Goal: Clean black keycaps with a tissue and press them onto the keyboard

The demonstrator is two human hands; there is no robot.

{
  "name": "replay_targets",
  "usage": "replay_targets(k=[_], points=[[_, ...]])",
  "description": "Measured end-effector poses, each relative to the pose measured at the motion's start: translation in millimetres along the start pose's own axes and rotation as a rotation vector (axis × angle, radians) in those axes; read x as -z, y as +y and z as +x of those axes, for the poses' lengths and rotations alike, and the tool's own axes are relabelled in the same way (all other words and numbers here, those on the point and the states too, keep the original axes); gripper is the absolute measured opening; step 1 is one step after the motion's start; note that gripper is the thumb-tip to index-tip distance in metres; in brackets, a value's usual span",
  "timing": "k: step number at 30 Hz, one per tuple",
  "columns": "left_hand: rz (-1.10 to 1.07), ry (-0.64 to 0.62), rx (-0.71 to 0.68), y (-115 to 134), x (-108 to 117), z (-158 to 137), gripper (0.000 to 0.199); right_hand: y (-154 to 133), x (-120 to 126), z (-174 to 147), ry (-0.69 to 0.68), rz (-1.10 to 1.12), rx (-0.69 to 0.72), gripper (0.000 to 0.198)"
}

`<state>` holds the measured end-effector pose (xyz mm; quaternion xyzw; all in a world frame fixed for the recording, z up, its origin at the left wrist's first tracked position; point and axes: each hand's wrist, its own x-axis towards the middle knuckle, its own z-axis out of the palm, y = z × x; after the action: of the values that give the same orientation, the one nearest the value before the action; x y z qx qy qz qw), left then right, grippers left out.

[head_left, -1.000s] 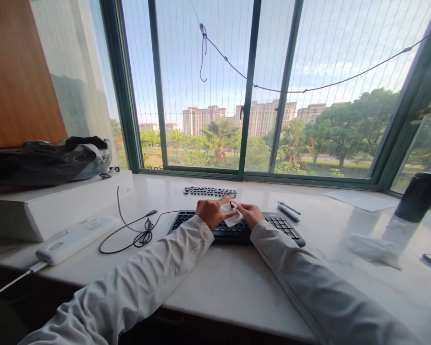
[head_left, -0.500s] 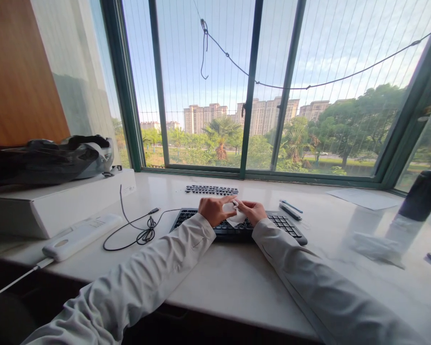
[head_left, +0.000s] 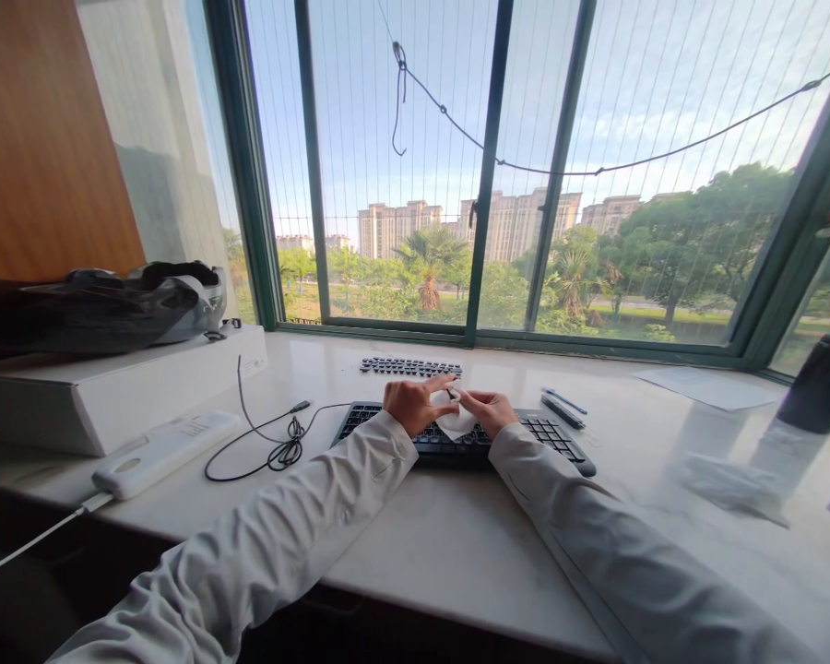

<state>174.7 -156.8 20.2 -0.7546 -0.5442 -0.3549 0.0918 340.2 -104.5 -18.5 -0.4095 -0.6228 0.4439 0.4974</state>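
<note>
Both my hands are together over the middle of a black keyboard (head_left: 550,432). My left hand (head_left: 409,407) is closed in a pinch, thumb and forefinger around a small dark keycap (head_left: 452,394). At the same spot my right hand (head_left: 490,410) grips a white tissue (head_left: 459,423) that wraps partly around the keycap and hangs down over the keys. The fingers cover much of the contact between tissue and keycap. Behind the hands, loose dark keycaps (head_left: 408,367) lie in rows on the white tabletop.
A coiled black cable (head_left: 287,450) and a white power strip (head_left: 159,458) lie left, before a white box (head_left: 117,392) with dark gear on top. To the right are pens (head_left: 563,409), a clear plastic bag (head_left: 733,484), paper (head_left: 705,385) and a dark bottle (head_left: 820,383). Windows stand behind.
The view has shifted slightly, so everything sits a little further right. The tissue is spread a bit wider below the fingers, and the dark keycap shows more clearly. Both hands keep their grip.
</note>
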Motion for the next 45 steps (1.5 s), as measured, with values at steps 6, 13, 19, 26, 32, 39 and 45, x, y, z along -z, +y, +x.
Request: replay_targets(k=[6,13,19,26,32,39,45], points=[[-0.021,0.025,-0.002,-3,-1,1,0.055,1,0,1,0.014,-0.019,-0.022,0.051],[0.021,-0.023,-0.001,0,-3,-1,0.054,-1,0,0,-0.008,0.038,-0.015,0.052],[-0.039,0.045,-0.019,-5,-3,1,0.052,-5,0,-2,-0.017,0.0,0.009,0.049],[-0.03,0.001,-0.042,-4,-5,-2,0.055,-2,0,-1,-0.022,0.007,-0.015,0.052],[-0.056,0.079,0.01,-3,3,1,0.05,2,-5,4,0.032,0.114,-0.023,0.052],[-0.091,0.058,0.022,-1,-8,-2,0.048,7,-8,8,0.079,0.169,-0.029,0.055],[-0.051,0.05,-0.006,3,-13,-5,0.046,6,-7,7,0.091,0.193,-0.019,0.054]])
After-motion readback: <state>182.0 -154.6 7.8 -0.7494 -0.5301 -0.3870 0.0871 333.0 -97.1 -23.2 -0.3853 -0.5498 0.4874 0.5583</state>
